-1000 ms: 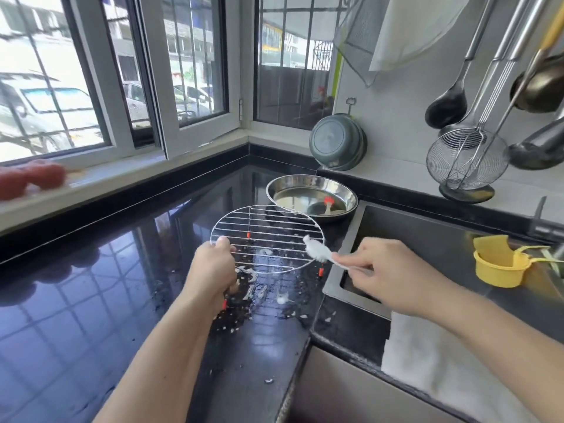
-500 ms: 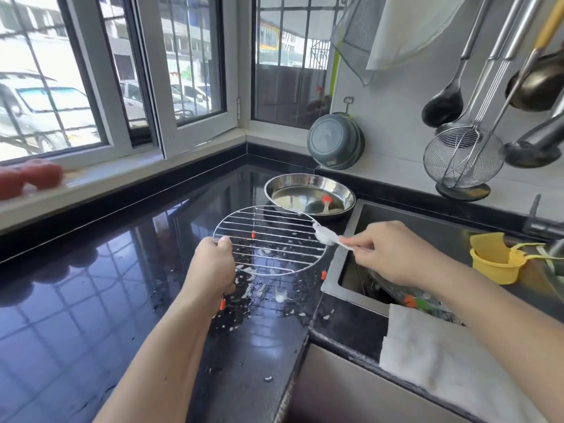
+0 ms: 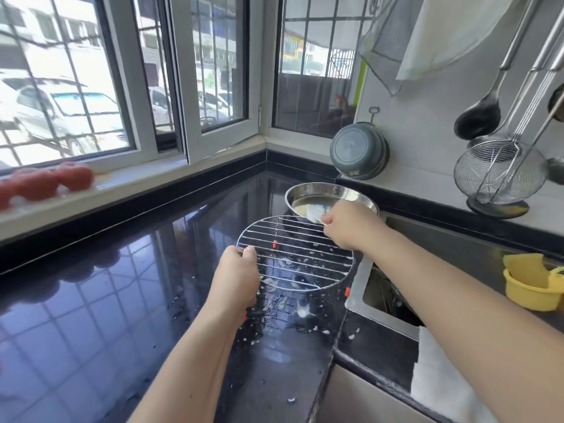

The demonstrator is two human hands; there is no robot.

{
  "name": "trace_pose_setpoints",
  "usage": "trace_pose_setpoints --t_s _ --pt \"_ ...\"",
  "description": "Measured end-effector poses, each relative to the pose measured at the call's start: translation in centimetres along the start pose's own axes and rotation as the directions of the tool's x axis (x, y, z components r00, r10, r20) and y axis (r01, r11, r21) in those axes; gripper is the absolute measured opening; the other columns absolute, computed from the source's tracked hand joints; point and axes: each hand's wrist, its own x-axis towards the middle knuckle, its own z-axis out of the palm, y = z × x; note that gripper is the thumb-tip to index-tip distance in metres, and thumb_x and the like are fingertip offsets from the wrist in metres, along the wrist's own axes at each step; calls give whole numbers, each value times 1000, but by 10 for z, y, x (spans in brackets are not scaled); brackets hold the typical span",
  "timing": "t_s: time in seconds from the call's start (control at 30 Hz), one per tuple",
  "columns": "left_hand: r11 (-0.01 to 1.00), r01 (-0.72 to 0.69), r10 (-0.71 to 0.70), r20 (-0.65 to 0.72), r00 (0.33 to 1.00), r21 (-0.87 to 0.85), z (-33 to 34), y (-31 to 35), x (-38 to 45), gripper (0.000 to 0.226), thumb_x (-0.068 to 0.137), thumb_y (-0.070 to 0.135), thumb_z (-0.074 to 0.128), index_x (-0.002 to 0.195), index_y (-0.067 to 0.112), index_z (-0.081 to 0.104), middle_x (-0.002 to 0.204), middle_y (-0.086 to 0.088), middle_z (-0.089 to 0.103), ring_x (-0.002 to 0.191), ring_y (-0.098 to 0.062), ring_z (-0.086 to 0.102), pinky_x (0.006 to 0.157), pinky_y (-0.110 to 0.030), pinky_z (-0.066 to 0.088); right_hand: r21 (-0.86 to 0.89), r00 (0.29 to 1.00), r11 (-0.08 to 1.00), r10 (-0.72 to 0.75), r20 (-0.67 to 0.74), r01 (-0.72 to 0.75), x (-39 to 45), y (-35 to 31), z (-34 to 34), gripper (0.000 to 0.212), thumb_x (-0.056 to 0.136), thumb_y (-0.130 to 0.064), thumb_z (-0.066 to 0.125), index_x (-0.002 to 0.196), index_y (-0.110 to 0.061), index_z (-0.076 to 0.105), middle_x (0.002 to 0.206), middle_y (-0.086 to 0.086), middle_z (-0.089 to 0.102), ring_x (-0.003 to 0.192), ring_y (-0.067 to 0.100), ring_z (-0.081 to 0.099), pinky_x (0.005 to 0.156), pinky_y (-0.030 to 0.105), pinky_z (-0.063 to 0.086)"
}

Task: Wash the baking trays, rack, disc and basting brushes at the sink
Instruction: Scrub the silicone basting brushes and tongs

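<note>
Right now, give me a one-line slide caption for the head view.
Left hand grips the rack above the wet counter while the right hand dips a soapy brush into the tray.

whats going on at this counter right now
A person is washing a round wire rack on the wet black counter beside the sink. The left hand grips the rack's near rim, while the right hand reaches over its far edge, dipping a soapy brush into the steel pan.
</note>
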Motion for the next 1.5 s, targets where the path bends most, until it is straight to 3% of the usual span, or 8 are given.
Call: trace_pose_setpoints --t_s 0.17,0.5,0.77,0.93,1.07,1.17,1.37,1.5 --pt "1000 -12 12 -32 999 24 0 -3 2 34 107 30 40 74 24 32 59 5 32 50 -15 26 48 -31 23 41 995 995 -96 25 95 16 -51 2 22 94 -16 52 90 -25 72 100 10 64 90 31 58 60 26 38" --pt "999 30 -27 -93 995 31 2 -3 0 22 105 39 44 91 23 51 71 1 48 70 -25 44 70 -41 41 36 989 992 -126 73 123 10 -59 -10 26 96 -19 56 113 -23 76 99 6 70 81 23 62 69 29 52" --pt "999 -38 38 -98 994 0 0 0 -5 22 104 30 48 84 22 46 71 5 45 60 -16 40 64 -37 40 197 888 901 -422 181 388 -11 -78 -21 38 96 -17 56 127 -34 72 44 -19 50 50 5 43 48 14 33" --pt "940 142 -80 202 976 -309 -9 12 -17 7 98 17 55 91 18 54 63 3 37 41 -9 27 43 -24 19 221 859 877 -470 205 427 -33 -76 -24 39 99 -18 53 129 -36 69 40 -20 48 41 6 38 46 15 32" --pt "742 411 -86 533 842 -530 -31 14 -15 33 94 42 37 83 15 55 63 -2 36 47 -15 26 59 -33 11 223 878 881 -454 150 417 -51 -70 -21 42 96 -18 53 130 -38 69 42 -16 50 41 5 40 45 17 33" --pt "746 427 -138 508 850 -512 -33 9 -9 51 104 53 27 88 15 57 62 -4 37 46 -16 25 52 -28 17 172 867 879 -471 162 445 -75 -56 -24 44 96 -18 52 132 -40 66 44 -14 51 46 6 42 50 19 34" --pt "879 336 -179 420 890 -339 -16 10 -13 19 102 15 49 98 12 67 57 2 33 44 -14 24 56 -30 11 110 882 890 -454 124 443 -126 4 -16 43 102 -29 52 138 -51 56 88 -3 56 85 9 55 81 31 46" --pt "876 319 -173 381 908 -361 -12 13 -13 16 102 13 51 92 12 63 57 3 40 40 -11 28 41 -22 22 211 924 916 -367 105 340 -159 59 -12 39 101 -33 56 131 -57 57 89 -8 57 90 6 54 81 24 45"
